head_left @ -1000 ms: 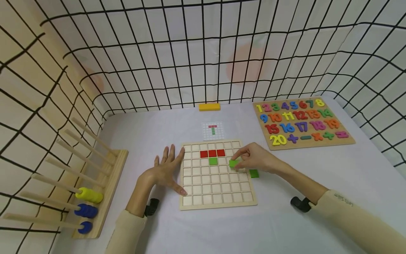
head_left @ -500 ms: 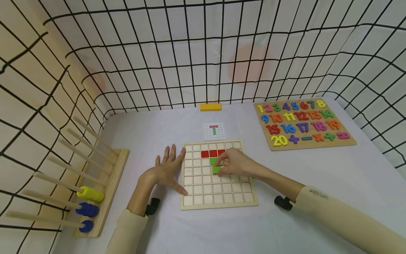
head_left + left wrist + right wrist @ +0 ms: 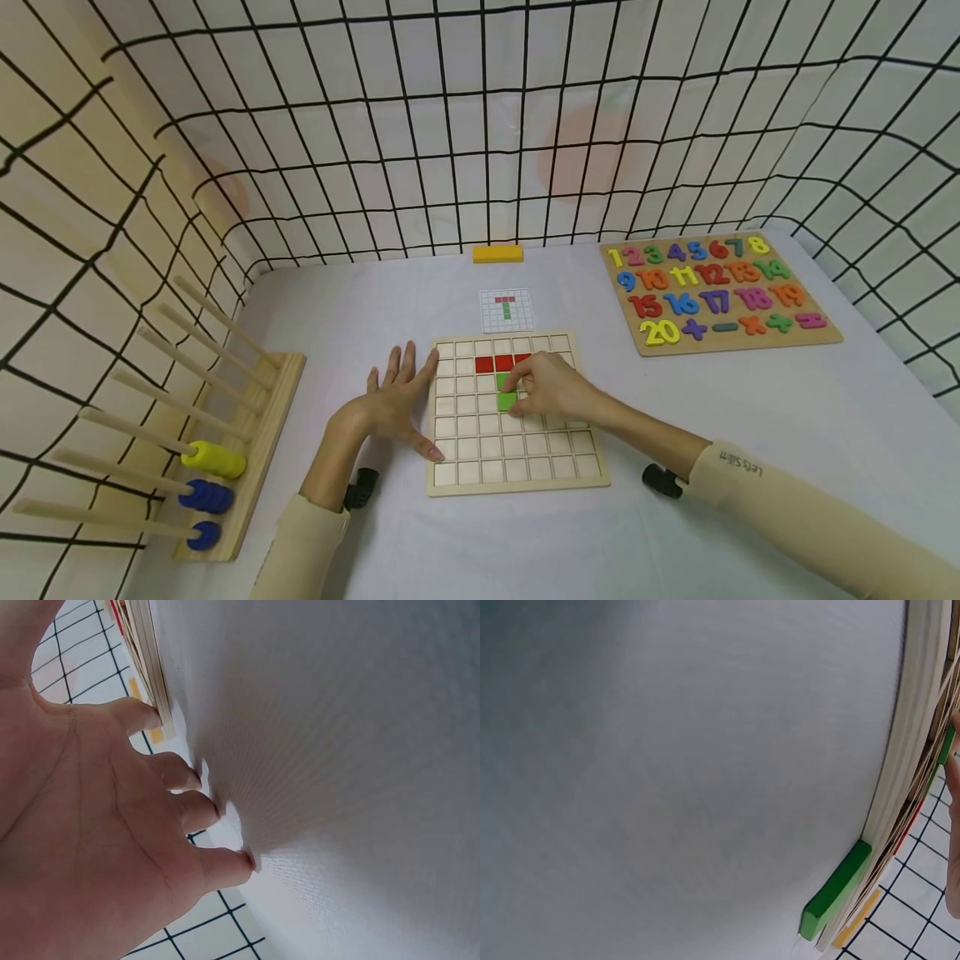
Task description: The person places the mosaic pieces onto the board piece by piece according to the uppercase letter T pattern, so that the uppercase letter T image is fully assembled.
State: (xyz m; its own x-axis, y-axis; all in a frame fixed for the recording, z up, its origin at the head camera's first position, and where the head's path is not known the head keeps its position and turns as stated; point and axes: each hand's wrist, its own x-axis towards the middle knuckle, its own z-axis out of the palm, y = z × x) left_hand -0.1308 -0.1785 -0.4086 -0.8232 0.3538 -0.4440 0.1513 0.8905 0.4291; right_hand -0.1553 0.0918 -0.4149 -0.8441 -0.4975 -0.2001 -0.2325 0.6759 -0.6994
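A wooden grid board [image 3: 480,472] lies flat on the white table. My right hand [image 3: 558,387] pinches a green square tile [image 3: 506,402] by its edges at a cell of the board. Directly behind it sits another green tile [image 3: 503,380], partly covered by the fingers. A row of red tiles [image 3: 484,364] lies behind that, its right end partly hidden. My left hand [image 3: 386,410] is spread at the board's left edge, thumb and index finger touching it; other fingertips [image 3: 247,861] rest on the cloth. In the right wrist view, a loose green tile [image 3: 836,892] lies beside the board.
Behind the board lies a pattern card [image 3: 489,322] with a red and green T. A yellow block [image 3: 498,253] sits farther back. To the left stands a wooden peg rack [image 3: 273,417] with yellow and blue beads; a number puzzle [image 3: 652,348] is at right. Black wire mesh [image 3: 487,158] encloses the table.
My right hand has moved left over the board, carrying the green tile from the right side to the cell in front of the other green tile. My left hand stays in place.
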